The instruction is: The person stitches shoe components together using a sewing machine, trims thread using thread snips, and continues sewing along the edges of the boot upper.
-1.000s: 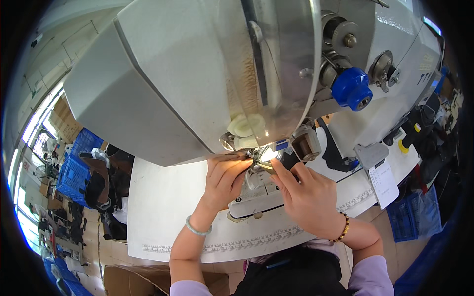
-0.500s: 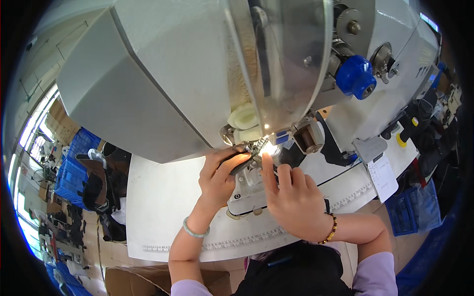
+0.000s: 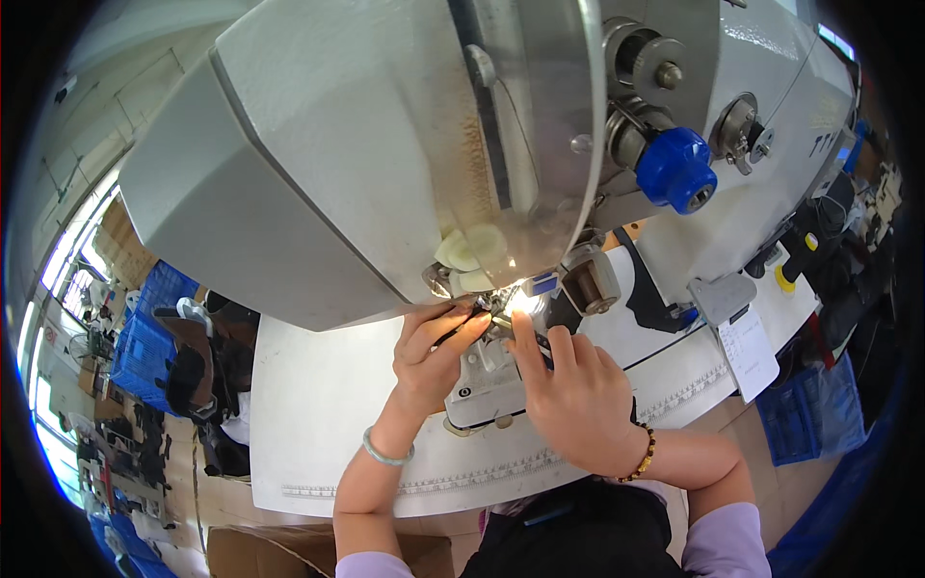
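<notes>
My left hand (image 3: 429, 358) is closed, pinching a small dark piece (image 3: 446, 335) at the working point of a grey-white sewing machine (image 3: 318, 144). Most of that piece is hidden by fingers and machine parts, so its material is unclear. My right hand (image 3: 578, 400) is beside it, index finger stretched to the brightly lit spot near the presser foot, the other fingers curled. A dark edge shows between its index and middle fingers; its thumb is hidden. Below the fingers lies the metal needle plate (image 3: 487, 393) on the white table (image 3: 318, 414).
A blue knob (image 3: 676, 170) and a bobbin-like metal part (image 3: 590, 282) stick out above my right hand. A printed ruler strip (image 3: 434, 480) follows the table's front edge. Blue crates (image 3: 145, 337) with dark goods stand at left; a cardboard box (image 3: 255, 551) is below.
My view has shifted slightly, so the machine head appears tilted and further left. My left fingers cover more of the dark piece. My right index finger stays by the lit spot.
</notes>
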Available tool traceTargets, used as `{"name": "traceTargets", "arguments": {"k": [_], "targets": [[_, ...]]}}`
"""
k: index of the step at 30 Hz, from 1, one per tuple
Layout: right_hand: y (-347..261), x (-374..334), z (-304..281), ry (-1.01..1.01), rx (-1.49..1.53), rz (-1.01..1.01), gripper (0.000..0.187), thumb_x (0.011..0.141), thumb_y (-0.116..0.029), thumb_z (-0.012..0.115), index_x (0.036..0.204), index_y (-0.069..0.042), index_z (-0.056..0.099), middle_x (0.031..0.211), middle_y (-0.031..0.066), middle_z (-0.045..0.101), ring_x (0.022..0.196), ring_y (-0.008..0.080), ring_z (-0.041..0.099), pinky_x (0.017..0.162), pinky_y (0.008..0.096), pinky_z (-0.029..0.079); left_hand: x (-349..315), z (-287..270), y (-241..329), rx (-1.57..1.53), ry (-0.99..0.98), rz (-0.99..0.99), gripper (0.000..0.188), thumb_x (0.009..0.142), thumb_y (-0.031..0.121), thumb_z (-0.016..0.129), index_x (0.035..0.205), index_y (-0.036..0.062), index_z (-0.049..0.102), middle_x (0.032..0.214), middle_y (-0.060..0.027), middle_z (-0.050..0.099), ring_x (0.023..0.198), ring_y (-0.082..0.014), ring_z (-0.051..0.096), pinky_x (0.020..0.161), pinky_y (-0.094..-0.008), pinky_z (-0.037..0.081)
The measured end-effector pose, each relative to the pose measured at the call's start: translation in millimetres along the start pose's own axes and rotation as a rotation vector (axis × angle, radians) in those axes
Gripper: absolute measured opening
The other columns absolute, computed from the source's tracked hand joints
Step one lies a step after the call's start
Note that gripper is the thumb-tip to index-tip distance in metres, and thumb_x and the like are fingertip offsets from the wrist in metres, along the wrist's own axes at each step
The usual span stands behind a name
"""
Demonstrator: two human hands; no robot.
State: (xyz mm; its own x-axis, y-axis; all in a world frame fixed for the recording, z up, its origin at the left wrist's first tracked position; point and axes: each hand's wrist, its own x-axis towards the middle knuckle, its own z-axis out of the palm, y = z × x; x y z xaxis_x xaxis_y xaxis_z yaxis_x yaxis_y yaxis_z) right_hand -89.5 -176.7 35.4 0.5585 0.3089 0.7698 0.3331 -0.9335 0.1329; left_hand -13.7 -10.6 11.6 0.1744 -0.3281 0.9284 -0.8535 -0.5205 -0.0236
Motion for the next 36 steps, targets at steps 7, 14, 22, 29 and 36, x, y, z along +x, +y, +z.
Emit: {"name": "traceTargets", "arguments": {"k": [7,14,22,29,36], "targets": [[-8,0,2,0.014,-0.041,0.016,0.027,0.077,-0.011,0.059,0.1,0.003,0.061,0.067,0.0026,0.041,0.054,0.0122,0.043,0.044,0.0215,0.035,-6,1,-7,-0.06,-0.004,-0.049,0.027,0.066,-0.007,0.067,0.089,0.0067,0.069,0.088,-0.0048,0.059,0.083,-0.0232,0.058,0.073,-0.0293,0.05],[-15,2,2,-0.002,-0.083,0.016,0.027,0.082,-0.013,0.057,0.102,0.004,0.061,0.067,0.002,0.041,0.055,0.0121,0.043,0.044,0.0214,0.035,-10,6,-12,-0.132,0.071,-0.082,0.03,0.066,-0.008,0.066,0.089,0.0103,0.071,0.094,-0.0035,0.065,0.085,-0.0182,0.06,0.067,-0.0264,0.047],[-19,1,0,-0.029,-0.152,0.02,0.034,0.08,-0.011,0.058,0.11,0.006,0.058,0.068,0.002,0.041,0.056,0.0125,0.044,0.045,0.0211,0.037,-13,6,-16,-0.195,0.048,-0.112,0.028,0.066,-0.008,0.067,0.089,0.0084,0.069,0.092,-0.0047,0.062,0.084,-0.0193,0.06,0.07,-0.0269,0.05],[-17,2,1,-0.032,-0.084,0.04,0.035,0.081,-0.013,0.058,0.111,0.005,0.058,0.068,0.0025,0.042,0.056,0.0128,0.045,0.046,0.0211,0.038,-13,4,-13,-0.172,0.04,-0.114,0.026,0.066,-0.008,0.068,0.088,0.0067,0.068,0.091,-0.0056,0.061,0.087,-0.0199,0.059,0.074,-0.0271,0.05],[-6,1,-2,-0.041,0.014,0.079,0.034,0.084,-0.019,0.058,0.111,0.001,0.058,0.069,0.0019,0.043,0.056,0.0131,0.047,0.047,0.0232,0.041,-7,8,-12,-0.169,0.035,-0.078,0.036,0.061,-0.012,0.063,0.091,0.0077,0.07,0.096,-0.0051,0.063,0.088,-0.0214,0.06,0.073,-0.0283,0.048]]}}
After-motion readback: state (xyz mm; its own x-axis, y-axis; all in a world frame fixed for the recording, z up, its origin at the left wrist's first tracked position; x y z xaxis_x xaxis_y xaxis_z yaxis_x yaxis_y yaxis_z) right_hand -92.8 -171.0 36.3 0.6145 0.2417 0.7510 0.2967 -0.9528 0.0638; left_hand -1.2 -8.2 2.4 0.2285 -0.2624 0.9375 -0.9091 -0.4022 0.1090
